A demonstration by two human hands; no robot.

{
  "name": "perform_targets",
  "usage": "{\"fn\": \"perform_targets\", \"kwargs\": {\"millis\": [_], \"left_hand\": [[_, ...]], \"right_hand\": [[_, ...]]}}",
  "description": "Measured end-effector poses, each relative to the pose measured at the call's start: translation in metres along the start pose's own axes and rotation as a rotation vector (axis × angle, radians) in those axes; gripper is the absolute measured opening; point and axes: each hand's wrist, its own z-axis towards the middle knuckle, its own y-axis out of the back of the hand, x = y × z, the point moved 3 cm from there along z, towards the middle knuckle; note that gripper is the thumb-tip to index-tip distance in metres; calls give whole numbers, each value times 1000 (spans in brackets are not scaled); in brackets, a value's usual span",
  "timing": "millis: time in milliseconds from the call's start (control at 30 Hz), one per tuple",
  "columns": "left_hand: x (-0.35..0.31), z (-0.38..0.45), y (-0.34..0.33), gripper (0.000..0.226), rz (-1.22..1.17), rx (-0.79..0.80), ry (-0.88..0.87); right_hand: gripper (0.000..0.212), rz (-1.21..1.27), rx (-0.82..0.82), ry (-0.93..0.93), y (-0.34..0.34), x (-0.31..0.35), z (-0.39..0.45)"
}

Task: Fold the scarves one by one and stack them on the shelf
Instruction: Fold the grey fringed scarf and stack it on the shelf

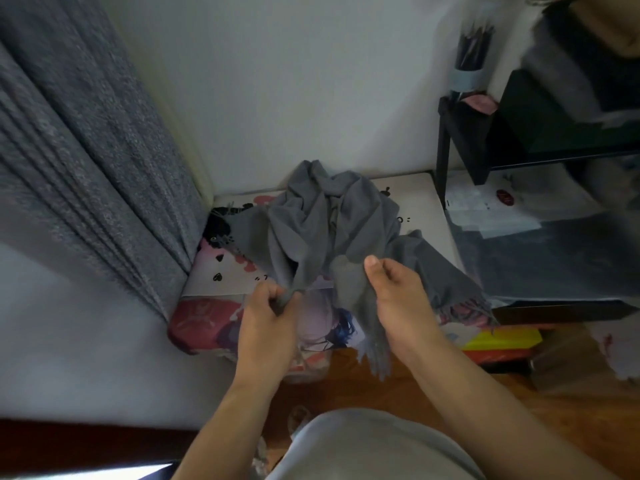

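The grey scarf (325, 216) sits in a crumpled heap on a printed cushion (221, 278) w/ anime-style art, its near edge pulled up btwn both hands. Left hand (266, 317) is clenched tight on a bunched bit of fabric; right hand (394, 292) pinches another fold, thumb on top, w/ a fringed end hanging down below it. Grey curtain (79, 161) on the left, white wall behind, black shelf (491, 133) to the right, wood floor (415, 389) underneath.

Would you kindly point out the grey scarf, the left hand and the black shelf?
grey scarf (332, 216), head view, on the crumpled middle folds.
left hand (266, 317), head view, on the back of the hand.
black shelf (442, 150), head view, on its front left leg.
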Motion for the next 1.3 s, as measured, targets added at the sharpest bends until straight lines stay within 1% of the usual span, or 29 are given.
{"fn": "perform_targets", "kwargs": {"millis": [67, 100, 200, 233, 267, 333, 367, 433, 467, 533, 600, 633, 700, 733, 767, 833, 900, 967, 1033, 1133, 1200, 1233, 1300], "left_hand": [[1, -3, 1, 22, -4, -37, -22], [3, -4, 2, 20, -18, -50, -23], [7, -3, 3, 20, -28, -25, -28], [7, -3, 3, 24, -9, 7, -45], [6, -3, 2, 30, 5, 40, -61], [4, -5, -3, 38, -30, 87, -49], [4, -6, -6, 37, -62, 106, -15], [4, -9, -13, 30, -124, 140, 64], [5, -11, -15, 25, -150, 158, 82], [9, -13, -20, 15, -143, 179, 64], [15, -13, -22, 13, -122, 156, 49], [19, -13, -22, 12, -143, 125, 73], [25, -9, -18, 15, -267, 69, 179], [28, -6, -16, 19, -341, 45, 229], [31, -3, -12, 22, -395, 18, 263], [36, 4, -2, 27, -420, -37, 298], [39, 10, 2, 25, -381, -35, 315], [39, 13, -3, 26, -319, 27, 297], [36, 14, -13, 25, -242, 98, 274], [36, 16, -32, 29, -85, 258, 226], [38, 16, -44, 33, -24, 380, 200], [39, 15, -48, 33, 9, 394, 189], [34, 11, -52, 29, 85, 372, 148]], "right_hand": [[52, 34, 8, -16, -1, -2, 0], [52, 30, 6, -10, -1, -2, 0], [37, 10, 24, -23, 3, -2, 2], [29, 76, 69, -75, 4, -3, 4], [23, 192, 153, -157, 3, -3, 4], [20, 407, 369, -305, -4, -3, -2], [18, 436, 440, -327, -9, -4, -5], [12, 409, 479, -303, -19, -10, -14], [12, 402, 449, -289, -24, -13, -17], [21, 433, 345, -305, -29, -21, -20], [24, 495, 250, -326, -30, -26, -18], [22, 529, 204, -320, -28, -25, -15], [21, 606, 113, -294, -14, -19, -8], [23, 580, 67, -262, -1, -12, -4], [24, 473, 0, -203, 16, -4, 3], [23, 107, -174, -64, 61, 14, 22], [21, -137, -296, -28, 106, 12, 49], [22, -236, -332, -99, 143, -11, 76], [23, -259, -348, -212, 173, -41, 91], [21, -399, -297, -378, 201, -82, 91], [17, -460, -257, -427, 208, -95, 81], [16, -437, -238, -445, 208, -96, 75], [16, -263, -142, -498, 198, -94, 62]]}}
